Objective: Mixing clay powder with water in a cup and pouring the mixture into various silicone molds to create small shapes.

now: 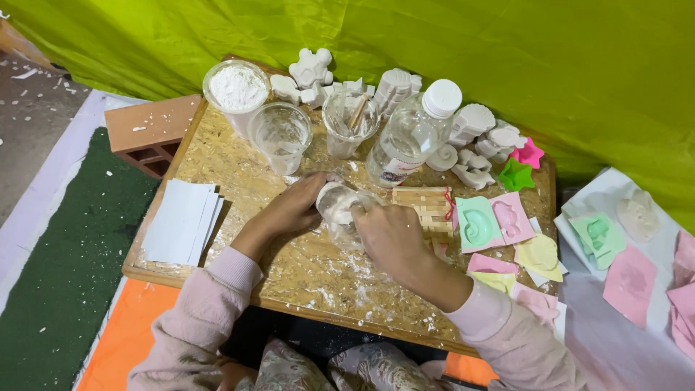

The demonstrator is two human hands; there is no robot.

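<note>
My left hand (291, 208) grips the side of a clear plastic cup (337, 204) smeared with white plaster, tilted on the chipboard table (239, 163). At the cup's mouth my right hand (391, 237) has its fingers closed; whether they hold anything I cannot see. White powder spots lie on the board below the cup.
Behind stand a cup of white powder (237, 88), an empty cup (281, 134), a cup with a wooden stick (350, 119) and a clear bottle (414, 130). White plaster casts (478, 137), coloured moulds (492, 221), a woven stick mat (427, 206), white cards (181, 221), a brick (148, 130).
</note>
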